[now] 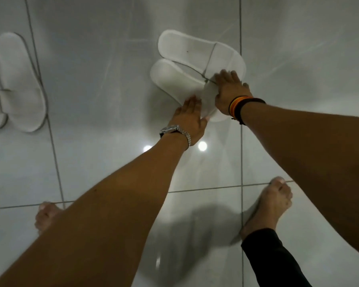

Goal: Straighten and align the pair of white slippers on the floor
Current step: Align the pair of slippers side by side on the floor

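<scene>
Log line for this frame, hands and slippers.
left hand: flat on near slipper | right hand: across both uppers | far slipper: touching, angled

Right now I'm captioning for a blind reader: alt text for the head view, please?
Both hands, left and right, press flat on a skewed pair of white slippers on a glossy tiled floor. Another white pair lies at the left edge.

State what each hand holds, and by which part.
Nothing is gripped. Left hand lies flat on the nearer white fabric slipper's toe strap; right hand presses where both straps meet, touching the farther white slipper.
</scene>
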Available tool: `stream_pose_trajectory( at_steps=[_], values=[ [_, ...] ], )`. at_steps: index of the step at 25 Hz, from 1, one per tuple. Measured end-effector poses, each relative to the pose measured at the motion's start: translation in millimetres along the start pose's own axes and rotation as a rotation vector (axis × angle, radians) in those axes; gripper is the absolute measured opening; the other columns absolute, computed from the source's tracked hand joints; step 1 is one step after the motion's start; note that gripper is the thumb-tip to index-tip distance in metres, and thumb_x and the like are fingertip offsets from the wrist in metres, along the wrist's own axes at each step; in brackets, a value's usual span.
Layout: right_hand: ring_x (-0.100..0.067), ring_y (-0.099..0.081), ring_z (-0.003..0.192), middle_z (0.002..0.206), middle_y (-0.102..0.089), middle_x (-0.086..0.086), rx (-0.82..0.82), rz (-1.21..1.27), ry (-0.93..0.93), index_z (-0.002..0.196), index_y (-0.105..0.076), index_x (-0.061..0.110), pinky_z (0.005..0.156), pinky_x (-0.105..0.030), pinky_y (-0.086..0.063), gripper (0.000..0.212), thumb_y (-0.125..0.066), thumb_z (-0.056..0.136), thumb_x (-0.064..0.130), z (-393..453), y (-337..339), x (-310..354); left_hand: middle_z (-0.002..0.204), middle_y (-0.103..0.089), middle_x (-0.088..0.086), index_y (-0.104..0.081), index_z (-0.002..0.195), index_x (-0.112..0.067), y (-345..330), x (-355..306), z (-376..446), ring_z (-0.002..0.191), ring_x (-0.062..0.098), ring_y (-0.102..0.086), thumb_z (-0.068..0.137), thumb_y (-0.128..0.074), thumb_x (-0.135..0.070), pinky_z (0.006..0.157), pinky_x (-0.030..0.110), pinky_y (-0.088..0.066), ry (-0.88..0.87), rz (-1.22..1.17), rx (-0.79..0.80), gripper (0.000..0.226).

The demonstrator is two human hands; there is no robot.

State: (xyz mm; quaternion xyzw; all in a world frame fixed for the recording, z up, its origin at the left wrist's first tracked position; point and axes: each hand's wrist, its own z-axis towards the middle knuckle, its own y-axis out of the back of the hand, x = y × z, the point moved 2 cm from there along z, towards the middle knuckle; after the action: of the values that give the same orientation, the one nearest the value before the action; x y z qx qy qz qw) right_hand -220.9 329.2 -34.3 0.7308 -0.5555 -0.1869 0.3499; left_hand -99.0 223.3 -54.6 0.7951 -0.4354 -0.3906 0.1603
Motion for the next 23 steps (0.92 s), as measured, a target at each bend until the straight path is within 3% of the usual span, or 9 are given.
stream_pose_trajectory(
  at_steps=[2, 6, 9, 15, 23],
  values=[
    [-0.029, -0.018, 0.153, 0.168, -0.011, -0.003, 0.034, 0.043, 0.024, 0.157, -0.02, 0.019, 0.121, -0.055, -0.025, 0.071, -0.048, 0.093, 0.012, -1.2, -4.7, -12.4, 0.171, 0.003, 0.013, -0.002, 0.163, -0.007, -7.7, -4.5, 10.7, 0.159, 0.027, 0.002, 0.108, -0.03, -0.039, 0.129, 0.044, -0.009, 0.041, -0.035, -0.015, 0.069],
    [-0.032, -0.029, 0.146, 0.158, -0.033, -0.01, -0.133, 0.098, -0.036, 0.152, -0.032, 0.013, 0.113, -0.052, -0.035, 0.063, -0.05, 0.092, 0.013, -23.8, -20.0, -40.7, 0.171, 0.007, 0.012, -0.004, 0.162, -0.007, -6.3, -21.2, 31.5, 0.159, 0.027, 0.005, 0.108, -0.029, -0.038, 0.129, 0.044, -0.009, 0.024, 0.012, -0.004, 0.067],
    [-0.031, -0.029, 0.146, 0.157, -0.031, -0.012, -0.145, 0.205, -0.107, 0.152, -0.032, 0.011, 0.113, -0.05, -0.039, 0.061, -0.047, 0.093, 0.01, -36.8, -27.9, -77.7, 0.171, 0.011, 0.008, -0.003, 0.163, -0.011, -5.6, -56.3, 54.7, 0.159, 0.025, 0.007, 0.108, -0.027, -0.04, 0.129, 0.042, -0.006, -0.008, 0.039, 0.053, 0.067],
    [-0.038, -0.048, 0.132, 0.153, -0.029, -0.016, -0.163, 0.306, -0.223, 0.15, -0.033, 0.007, 0.109, -0.043, -0.044, 0.058, -0.05, 0.094, 0.012, -43.1, -22.5, -163.3, 0.171, 0.012, 0.007, -0.003, 0.163, -0.011, -28.0, -139.3, 94.9, 0.159, 0.025, 0.009, 0.108, -0.026, -0.042, 0.129, 0.043, -0.003, -0.094, 0.083, 0.136, 0.067],
    [-0.046, -0.058, 0.113, 0.145, -0.036, -0.018, -0.194, 0.288, -0.27, 0.144, -0.04, 0.004, 0.096, -0.042, -0.048, 0.049, -0.048, 0.096, 0.013, -23.0, 3.1, -197.7, 0.171, 0.012, 0.006, 0.0, 0.163, -0.011, -25.1, -157.8, 120.0, 0.159, 0.023, 0.009, 0.108, -0.025, -0.042, 0.13, 0.04, -0.004, -0.135, 0.118, 0.153, 0.068]
  ],
)
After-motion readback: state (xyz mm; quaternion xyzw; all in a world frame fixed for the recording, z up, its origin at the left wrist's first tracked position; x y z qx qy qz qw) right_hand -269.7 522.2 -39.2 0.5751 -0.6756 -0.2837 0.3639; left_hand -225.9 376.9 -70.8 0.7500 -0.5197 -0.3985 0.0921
